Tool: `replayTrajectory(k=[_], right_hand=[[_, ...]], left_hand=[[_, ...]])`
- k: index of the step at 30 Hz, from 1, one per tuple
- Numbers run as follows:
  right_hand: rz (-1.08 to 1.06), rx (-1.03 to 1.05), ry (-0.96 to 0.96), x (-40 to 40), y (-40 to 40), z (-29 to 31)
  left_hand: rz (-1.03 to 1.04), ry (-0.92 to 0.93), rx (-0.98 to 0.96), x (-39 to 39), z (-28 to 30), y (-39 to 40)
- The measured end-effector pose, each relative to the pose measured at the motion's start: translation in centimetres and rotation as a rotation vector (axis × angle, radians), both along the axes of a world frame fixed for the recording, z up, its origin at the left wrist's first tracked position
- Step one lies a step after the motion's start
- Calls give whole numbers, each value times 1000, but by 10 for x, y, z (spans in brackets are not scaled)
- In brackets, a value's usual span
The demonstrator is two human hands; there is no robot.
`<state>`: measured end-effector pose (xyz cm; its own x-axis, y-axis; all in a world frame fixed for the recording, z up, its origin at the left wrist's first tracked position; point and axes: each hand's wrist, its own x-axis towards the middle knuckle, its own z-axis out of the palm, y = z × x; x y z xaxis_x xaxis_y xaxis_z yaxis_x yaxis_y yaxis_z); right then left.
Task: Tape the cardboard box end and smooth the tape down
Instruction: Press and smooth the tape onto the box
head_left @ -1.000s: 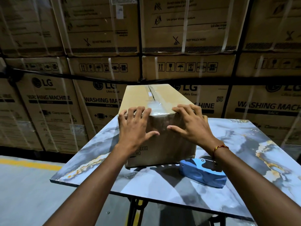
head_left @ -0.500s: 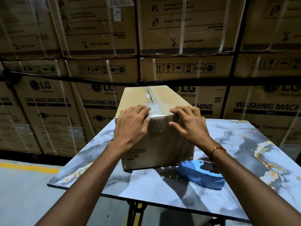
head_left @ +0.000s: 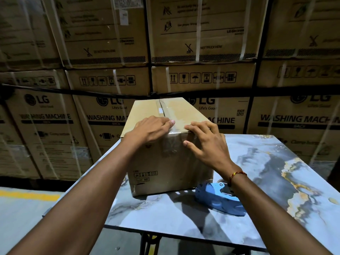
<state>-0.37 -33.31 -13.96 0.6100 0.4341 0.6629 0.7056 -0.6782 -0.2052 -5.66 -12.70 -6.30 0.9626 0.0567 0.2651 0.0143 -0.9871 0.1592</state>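
Cardboard box (head_left: 171, 144) sits lengthwise on the marble-look bench (head_left: 266, 181), near end facing the wearer. Clear tape (head_left: 170, 124) runs along the top centre seam and folds over the near top edge onto the end face, where it looks wrinkled and shiny.

Step in hand, as I judge it: smoothing, not laying tape. The blue tape dispenser (head_left: 219, 201) lies on the bench just beside the box's near right corner, untouched, below the right wrist.

Left hand (head_left: 152, 129) rests flat on the box top at the near edge, fingers closed together and pointing right toward the tape strip, fingertips at or on the tape's left margin. Right hand (head_left: 204, 142) drapes over the near top edge right of the tape, fingers on the top face, thumb spread down onto the end face. Neither grip holds anything; both are open palms pressing on cardboard.

So the tape lies between the two hands, touching the left fingertips, just beside the right ones.

Next move probably calls for sliding flat fingers down over the fold and along the end-face tail, firm pressure, to flatten the wrinkles there. Box should stay put under both palms. How far the tail reaches down the end face is hard to tell.

Stacked washing machine cartons (head_left: 202, 34) fill the background.
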Motion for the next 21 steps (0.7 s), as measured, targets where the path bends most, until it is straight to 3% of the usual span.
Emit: replayTrajectory(k=[9, 14, 16, 21], right_hand=[[6, -95, -40, -2, -8, 3], [-11, -66, -60, -5, -3, 2], [-14, -50, -87, -7, -3, 2], [29, 12, -70, -13, -17, -9]], left_hand=[[-6, 250, -40, 22, 4, 3], [95, 296, -43, 36, 6, 8], [169, 216, -15, 31, 1, 8], [106, -352, 143, 4, -21, -5]])
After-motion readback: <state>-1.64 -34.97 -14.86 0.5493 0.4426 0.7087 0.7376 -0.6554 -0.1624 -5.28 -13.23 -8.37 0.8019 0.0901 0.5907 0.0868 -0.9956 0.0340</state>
